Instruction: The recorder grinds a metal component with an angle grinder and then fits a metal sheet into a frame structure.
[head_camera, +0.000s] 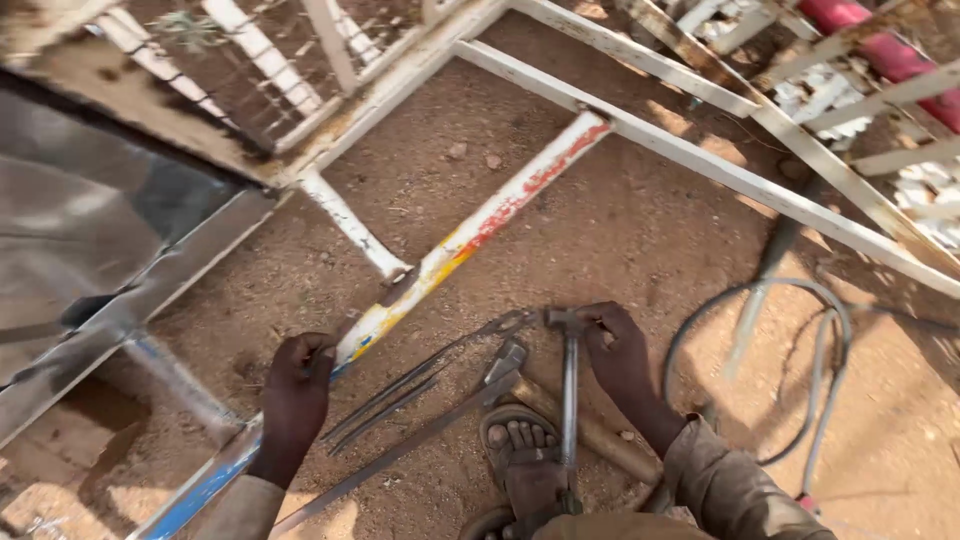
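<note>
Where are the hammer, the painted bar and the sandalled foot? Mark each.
hammer (569, 385): head view, on its metal shaft.
painted bar (500, 215): head view, on its red-streaked middle.
sandalled foot (520, 450): head view, near the toes.

My left hand (295, 395) grips the painted white, yellow and blue metal bar (440, 262). My right hand (617, 350) closes on the head of a steel hammer (569, 385). Thin steel rods (400, 390) lie between them on dirt; sandalled foot (525, 465) below.

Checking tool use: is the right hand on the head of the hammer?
Yes, the right hand grips the hammer at its metal head, the handle running down toward the sandalled foot.
</note>
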